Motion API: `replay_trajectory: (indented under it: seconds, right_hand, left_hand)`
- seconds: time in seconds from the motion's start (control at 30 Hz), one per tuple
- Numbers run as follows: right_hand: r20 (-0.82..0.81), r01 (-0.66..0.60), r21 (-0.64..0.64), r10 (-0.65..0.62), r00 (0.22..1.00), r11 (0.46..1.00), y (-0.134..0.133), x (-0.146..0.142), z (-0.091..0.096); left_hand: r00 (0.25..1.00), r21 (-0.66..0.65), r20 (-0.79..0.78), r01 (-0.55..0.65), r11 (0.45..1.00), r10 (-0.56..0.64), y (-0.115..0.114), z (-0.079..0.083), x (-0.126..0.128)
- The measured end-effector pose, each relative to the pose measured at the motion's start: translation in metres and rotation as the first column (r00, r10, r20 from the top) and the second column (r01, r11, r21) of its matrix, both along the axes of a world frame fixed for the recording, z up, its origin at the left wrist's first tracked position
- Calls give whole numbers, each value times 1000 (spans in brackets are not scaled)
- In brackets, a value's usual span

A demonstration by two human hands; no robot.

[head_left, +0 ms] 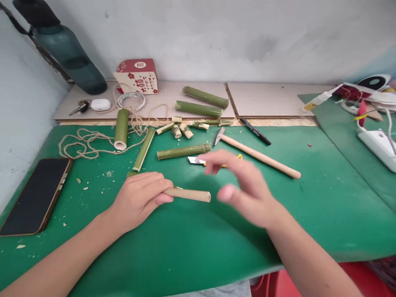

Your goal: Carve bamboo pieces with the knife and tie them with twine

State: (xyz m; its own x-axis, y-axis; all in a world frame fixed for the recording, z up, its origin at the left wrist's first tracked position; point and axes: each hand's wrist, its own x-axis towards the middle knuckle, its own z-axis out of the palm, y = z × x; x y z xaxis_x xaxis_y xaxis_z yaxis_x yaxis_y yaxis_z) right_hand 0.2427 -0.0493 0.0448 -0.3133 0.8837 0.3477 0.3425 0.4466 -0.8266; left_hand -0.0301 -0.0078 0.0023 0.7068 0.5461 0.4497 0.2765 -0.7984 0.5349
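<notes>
Tan bamboo stick [188, 194] gripped in left hand [139, 198]; right hand [244, 189] spread open, empty.

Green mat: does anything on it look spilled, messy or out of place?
Pale shavings lie scattered on the mat beside the phone, and twine sprawls in a loose tangle. A bare knife blade lies just beyond the right hand.

Bright, soft, even light, faint shadows; the right hand [244, 190] is smeared by motion blur.

I log: left hand [140, 198] gripping peeled bamboo stick [192, 194] on desk [309, 206]; right hand [244, 187] blurred, seemingly empty, near knife [195, 160].
</notes>
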Motion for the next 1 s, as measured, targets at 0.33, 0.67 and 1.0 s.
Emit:
replay_trajectory:
  seconds: [0.33, 0.67, 1.0]
  right_hand:
    - [676, 614, 73, -491, 550, 786, 53, 91, -47]
    - [736, 597, 214, -530, 422, 773, 44, 70, -35]
    - [202, 305, 447, -427, 881, 841, -17, -1, -7]
  left_hand:
    - [956, 14, -57, -288, 958, 288, 9, 4, -15]
    - [945, 116, -103, -297, 948, 309, 11, 0, -14]
    - [949, 138, 21, -314, 939, 314, 8, -2, -11]
